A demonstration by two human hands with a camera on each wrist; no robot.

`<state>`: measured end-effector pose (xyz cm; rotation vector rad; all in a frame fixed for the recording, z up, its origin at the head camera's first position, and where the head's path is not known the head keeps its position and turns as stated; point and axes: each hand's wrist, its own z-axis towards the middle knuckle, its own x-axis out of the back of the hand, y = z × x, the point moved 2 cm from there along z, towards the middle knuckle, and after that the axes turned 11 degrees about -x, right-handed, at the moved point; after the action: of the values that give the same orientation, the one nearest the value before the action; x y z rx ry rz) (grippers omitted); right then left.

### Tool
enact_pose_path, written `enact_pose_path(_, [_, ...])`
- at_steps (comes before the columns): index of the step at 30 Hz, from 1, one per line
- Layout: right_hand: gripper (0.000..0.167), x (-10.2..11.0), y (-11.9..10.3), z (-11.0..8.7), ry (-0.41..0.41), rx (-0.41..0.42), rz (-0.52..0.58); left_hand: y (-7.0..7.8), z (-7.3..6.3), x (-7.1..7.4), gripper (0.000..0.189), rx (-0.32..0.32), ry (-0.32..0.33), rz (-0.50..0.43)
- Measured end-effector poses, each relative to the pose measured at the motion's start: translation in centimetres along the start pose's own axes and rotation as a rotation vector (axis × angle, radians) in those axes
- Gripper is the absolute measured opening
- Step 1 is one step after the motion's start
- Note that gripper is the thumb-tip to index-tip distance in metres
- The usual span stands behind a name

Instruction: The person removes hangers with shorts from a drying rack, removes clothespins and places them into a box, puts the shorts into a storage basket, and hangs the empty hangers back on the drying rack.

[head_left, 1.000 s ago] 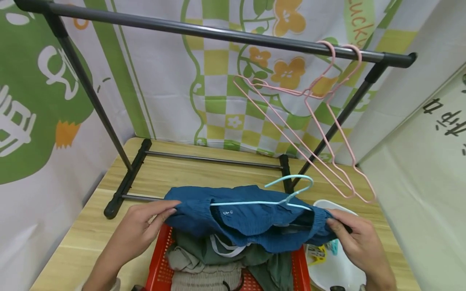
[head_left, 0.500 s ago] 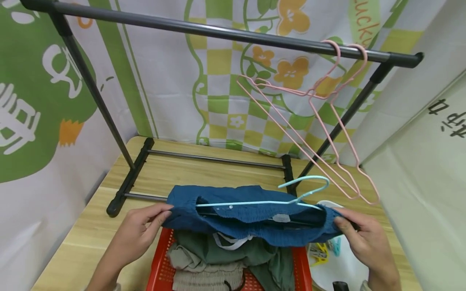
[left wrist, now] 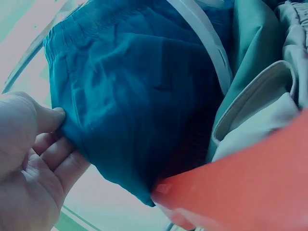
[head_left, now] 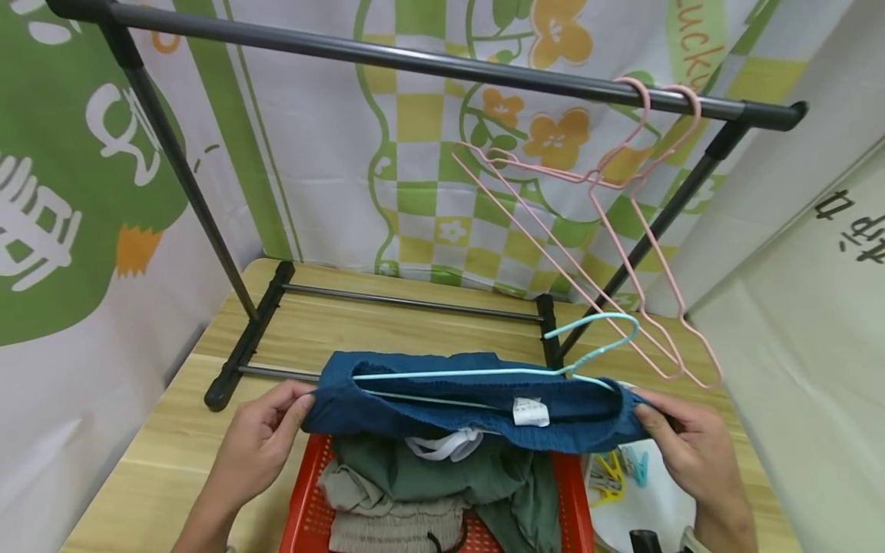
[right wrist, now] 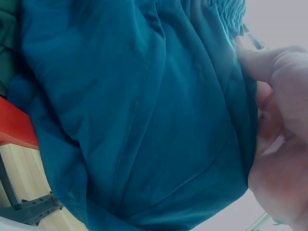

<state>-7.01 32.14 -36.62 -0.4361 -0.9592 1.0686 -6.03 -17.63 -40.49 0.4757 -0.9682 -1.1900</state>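
Blue elastic-waist shorts (head_left: 429, 361) are stretched sideways between both hands, above a red basket. My left hand (head_left: 252, 445) pinches their left side between thumb and fingers; the left wrist view shows this hand (left wrist: 38, 159) at the fabric's edge. On the opposite side my right hand (head_left: 698, 445) pinches the waistband. A light blue hanger (head_left: 449, 374) lies inside the waist opening, its hook sticking up to the right. White drawstring (head_left: 445, 445) hangs at the front, and a white label (head_left: 530, 412) shows inside. In the right wrist view the shorts (right wrist: 144, 120) hang down from the hand (right wrist: 284, 115).
A black rack (head_left: 429, 65) stands behind, with two pink hangers (head_left: 608, 184) on its right end. Beneath the shorts, the red basket (head_left: 300, 491) holds green clothing (head_left: 442, 476) and beige clothing (head_left: 394, 526). A white tray (head_left: 657, 499) with yellow and teal clips (head_left: 608, 476) sits right.
My hands have spread farther apart, pulling the waistband wider. The waist opening has turned more into view, showing the label, and the hanger's hook has shifted right and slightly up.
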Motion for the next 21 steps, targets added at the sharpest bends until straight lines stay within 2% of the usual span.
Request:
enact_pose_path(4, [0.016,0.01,0.03,0.01,0.013,0.001,0.012,-0.15,-0.29,0.00,0.020,0.030,-0.012,-0.015])
enact_pose_path(11, [0.020,-0.15,0.45,0.13,0.041,-0.011,0.103,-0.25,-0.83,0.01,0.017,0.080,-0.010,-0.029])
enact_pose_path(17, [0.021,0.03,0.25,0.40,0.034,-0.010,0.029,-0.31,-0.88,-0.25,0.018,0.070,-0.103,-0.018])
enact_pose_path(21, [0.026,0.01,-0.29,0.66,-0.037,-0.019,-0.007,-0.23,-0.73,-0.49,0.018,0.041,-0.196,-0.002])
